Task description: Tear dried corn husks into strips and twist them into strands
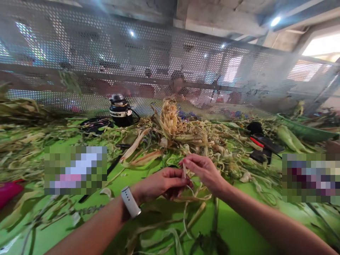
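Observation:
Both of my hands meet over the green table (159, 212), pinching a thin strip of dried corn husk (185, 170) between them. My left hand (168, 182), with a white watch band (130, 202) on its wrist, grips the strip low between thumb and fingers. Its upper end is pinched between the thumb and fingertips of my right hand (203, 171). Below the hands, the husk's loose tail (186, 223) hangs toward the table. More curled husk strips (164, 237) lie in front of me. Beyond my hands rises a heap of dried husks (172, 124).
A perforated metal screen (148, 63) stands behind the table, with people partly visible through it. A black jug (120, 111) is at the back left. Dark tools with a red part (257, 142) and a green basin (305, 127) lie right. Husk scraps cover both sides.

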The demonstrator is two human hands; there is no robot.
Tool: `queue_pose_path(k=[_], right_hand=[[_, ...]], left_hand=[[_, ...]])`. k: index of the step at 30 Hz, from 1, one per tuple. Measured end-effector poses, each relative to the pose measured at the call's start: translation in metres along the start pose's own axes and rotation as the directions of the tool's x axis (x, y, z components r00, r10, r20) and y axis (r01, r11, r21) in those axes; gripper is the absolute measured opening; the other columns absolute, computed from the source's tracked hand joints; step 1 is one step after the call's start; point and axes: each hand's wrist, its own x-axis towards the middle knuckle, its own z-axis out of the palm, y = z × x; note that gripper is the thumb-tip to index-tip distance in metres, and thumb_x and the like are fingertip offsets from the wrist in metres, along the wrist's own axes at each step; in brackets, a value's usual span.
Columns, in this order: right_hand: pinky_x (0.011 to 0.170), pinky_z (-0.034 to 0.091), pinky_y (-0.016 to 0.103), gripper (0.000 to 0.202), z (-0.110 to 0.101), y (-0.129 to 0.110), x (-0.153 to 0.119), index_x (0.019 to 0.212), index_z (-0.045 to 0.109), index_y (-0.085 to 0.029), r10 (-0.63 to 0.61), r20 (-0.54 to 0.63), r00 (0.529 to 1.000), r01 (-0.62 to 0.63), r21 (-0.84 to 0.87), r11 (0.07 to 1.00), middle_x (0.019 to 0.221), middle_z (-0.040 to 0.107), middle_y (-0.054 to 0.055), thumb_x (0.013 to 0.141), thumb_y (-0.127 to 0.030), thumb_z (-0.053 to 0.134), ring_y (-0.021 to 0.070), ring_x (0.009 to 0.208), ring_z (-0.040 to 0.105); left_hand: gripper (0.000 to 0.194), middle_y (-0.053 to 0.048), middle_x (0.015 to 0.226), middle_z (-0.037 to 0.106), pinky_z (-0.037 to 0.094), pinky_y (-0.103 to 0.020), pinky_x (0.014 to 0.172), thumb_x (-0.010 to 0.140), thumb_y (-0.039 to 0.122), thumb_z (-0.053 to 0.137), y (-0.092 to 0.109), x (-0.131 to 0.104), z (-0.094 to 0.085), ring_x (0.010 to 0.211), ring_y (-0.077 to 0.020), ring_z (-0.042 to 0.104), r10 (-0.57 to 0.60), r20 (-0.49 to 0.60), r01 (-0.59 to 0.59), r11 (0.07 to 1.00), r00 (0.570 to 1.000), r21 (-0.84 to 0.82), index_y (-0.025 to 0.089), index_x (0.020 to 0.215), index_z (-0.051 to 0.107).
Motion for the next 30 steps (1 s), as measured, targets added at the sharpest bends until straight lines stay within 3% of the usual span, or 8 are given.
queue_pose_path(k=[7, 13, 16, 19, 23, 26, 28, 30], right_hand=[[0.041, 0.025, 0.021, 0.051, -0.013, 0.001, 0.005, 0.053, 0.045, -0.016, 0.145, 0.170, 0.975, -0.127, -0.112, 0.986, 0.046, 0.038, -0.006, 0.081, -0.058, 0.050, 0.0061, 0.043, 0.033], [0.043, 0.024, 0.020, 0.046, -0.005, 0.010, 0.007, 0.054, 0.043, -0.016, 0.079, 0.076, 0.994, -0.072, -0.083, 0.994, 0.050, 0.037, -0.007, 0.081, -0.053, 0.054, 0.0054, 0.046, 0.030], [0.042, 0.024, 0.020, 0.047, -0.006, 0.012, 0.010, 0.055, 0.042, -0.017, 0.095, 0.061, 0.994, -0.089, -0.089, 0.992, 0.049, 0.035, -0.007, 0.081, -0.055, 0.051, 0.0059, 0.045, 0.029], [0.044, 0.029, 0.021, 0.040, -0.014, 0.008, 0.012, 0.066, 0.047, -0.018, 0.002, -0.098, 0.995, -0.014, -0.116, 0.993, 0.056, 0.042, -0.005, 0.084, -0.054, 0.047, 0.0081, 0.049, 0.036], [0.049, 0.032, 0.021, 0.028, -0.020, 0.000, 0.006, 0.076, 0.050, -0.019, -0.213, -0.332, 0.919, 0.138, -0.235, 0.962, 0.063, 0.044, -0.003, 0.086, -0.044, 0.050, 0.0100, 0.056, 0.040], [0.048, 0.030, 0.021, 0.035, -0.011, -0.001, -0.001, 0.066, 0.051, -0.017, -0.145, -0.086, 0.986, 0.117, -0.268, 0.956, 0.058, 0.044, -0.003, 0.088, -0.043, 0.047, 0.0095, 0.054, 0.039], [0.050, 0.032, 0.021, 0.036, -0.001, 0.001, -0.006, 0.066, 0.055, -0.015, -0.062, 0.119, 0.991, 0.091, -0.265, 0.960, 0.061, 0.048, -0.002, 0.087, -0.044, 0.048, 0.0096, 0.057, 0.042], [0.052, 0.035, 0.020, 0.035, 0.010, 0.005, -0.008, 0.073, 0.059, -0.014, -0.022, 0.189, 0.982, 0.068, -0.237, 0.969, 0.067, 0.051, -0.001, 0.086, -0.045, 0.050, 0.0097, 0.060, 0.044]], left_hand=[[0.032, 0.005, 0.054, 0.054, 0.024, -0.018, 0.042, 0.076, 0.048, 0.060, 0.002, 0.001, -0.002, 0.041, -0.0038, 0.039, 0.080, -0.124, -0.083, 0.996, 0.989, -0.024, 0.016, 0.075, 0.057], [0.033, 0.005, 0.049, 0.054, 0.028, -0.019, 0.043, 0.075, 0.048, 0.061, 0.003, 0.002, 0.001, 0.040, -0.0054, 0.040, 0.012, -0.031, -0.008, 0.993, 0.999, 0.115, 0.015, 0.075, 0.059], [0.029, 0.004, 0.051, 0.056, 0.029, -0.019, 0.045, 0.073, 0.045, 0.064, 0.003, 0.001, 0.003, 0.042, -0.0056, 0.044, 0.035, -0.070, -0.033, 0.999, 0.997, 0.020, 0.016, 0.074, 0.061], [0.025, -0.001, 0.068, 0.066, 0.039, -0.020, 0.056, 0.076, 0.042, 0.062, 0.001, 0.004, 0.004, 0.060, -0.0108, 0.058, 0.107, -0.160, -0.140, 0.967, 0.981, -0.211, 0.018, 0.083, 0.065], [0.027, -0.006, 0.085, 0.071, 0.045, -0.027, 0.079, 0.079, 0.039, 0.059, -0.005, 0.012, 0.002, 0.087, -0.0183, 0.064, 0.193, -0.346, -0.323, 0.871, 0.918, -0.371, 0.018, 0.093, 0.068], [0.024, -0.006, 0.085, 0.072, 0.044, -0.031, 0.088, 0.078, 0.035, 0.061, -0.008, 0.018, 0.003, 0.089, -0.0187, 0.064, 0.229, -0.458, -0.426, 0.815, 0.859, -0.392, 0.016, 0.092, 0.069], [0.023, -0.007, 0.086, 0.073, 0.045, -0.032, 0.089, 0.078, 0.033, 0.063, -0.010, 0.020, 0.006, 0.089, -0.0191, 0.065, 0.225, -0.490, -0.452, 0.790, 0.842, -0.415, 0.015, 0.091, 0.069], [0.024, -0.007, 0.090, 0.073, 0.046, -0.033, 0.089, 0.076, 0.033, 0.065, -0.011, 0.021, 0.009, 0.091, -0.0197, 0.064, 0.196, -0.506, -0.447, 0.778, 0.840, -0.442, 0.015, 0.091, 0.069]])
